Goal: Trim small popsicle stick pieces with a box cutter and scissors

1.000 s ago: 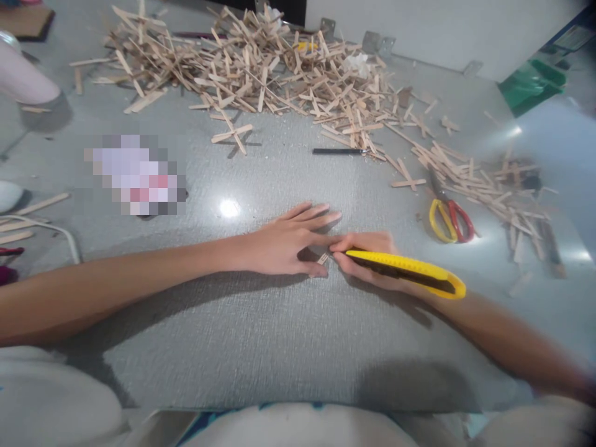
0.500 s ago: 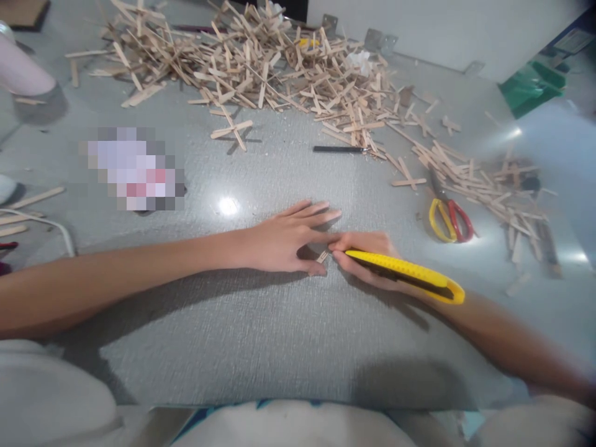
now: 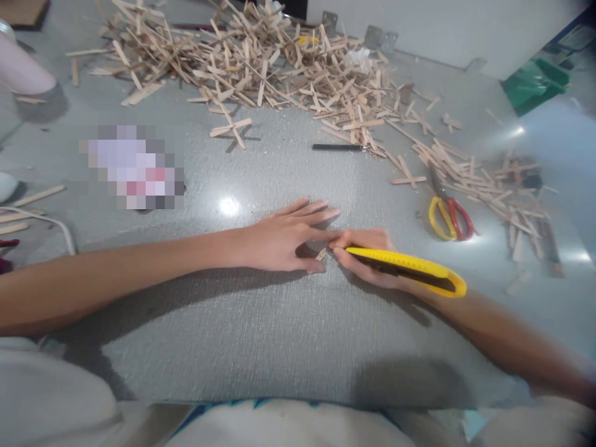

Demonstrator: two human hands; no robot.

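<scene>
My right hand (image 3: 361, 251) is closed around a yellow and black utility knife (image 3: 410, 264), its handle slanting back over my wrist. The knife's tip end is hidden by the fingers. My left hand (image 3: 293, 239) lies on the grey table with fingers spread, its index fingertip meeting the fingers of my right hand. Between the left thumb and index finger a small piece of wooden stick (image 3: 321, 254) with dark marks shows on the table; most of it is covered.
A large heap of wooden craft sticks (image 3: 261, 62) spreads along the back. Scissors (image 3: 449, 217) with yellow and red handles lie at right, a thin black tool (image 3: 338, 147) near the heap. A blurred-out object (image 3: 133, 167) and a white cable (image 3: 60, 226) are at left.
The rear end of the utility knife has tipped slightly. Both hands stay in almost the same place, and the camera view has shifted a little.
</scene>
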